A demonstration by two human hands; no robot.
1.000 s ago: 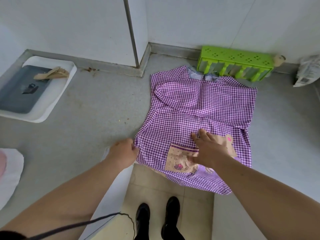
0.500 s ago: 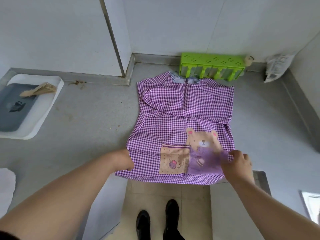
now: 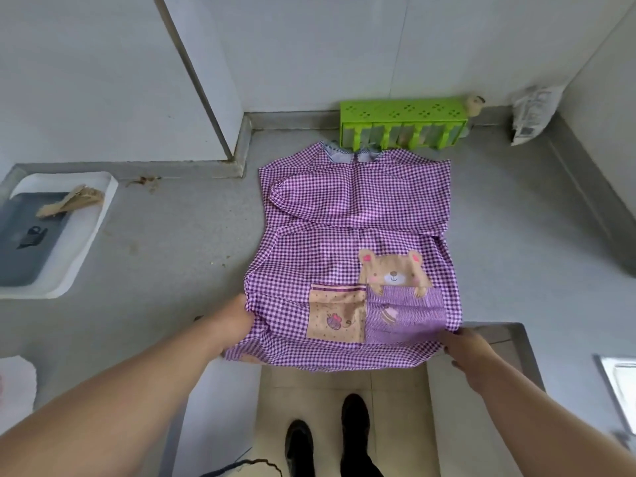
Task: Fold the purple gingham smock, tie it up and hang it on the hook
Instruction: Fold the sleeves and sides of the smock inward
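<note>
Purple gingham smock (image 3: 347, 228) is pinched at both hem corners by the left hand (image 3: 237, 316) and right hand (image 3: 463, 346); lift both evenly, folding hem squarely toward the collar.

Both bare forearms reach forward and down, the left hand (image 3: 237, 321) closed with its fingers gripping the near left corner of the smock (image 3: 354, 235) and the right hand (image 3: 463, 346) curled around its near right corner, knuckles up, wrists nearly level.

Woven cloth smock (image 3: 351, 235) lies on matt grey counter (image 3: 172, 253); green plastic rack (image 3: 402, 115).
</note>
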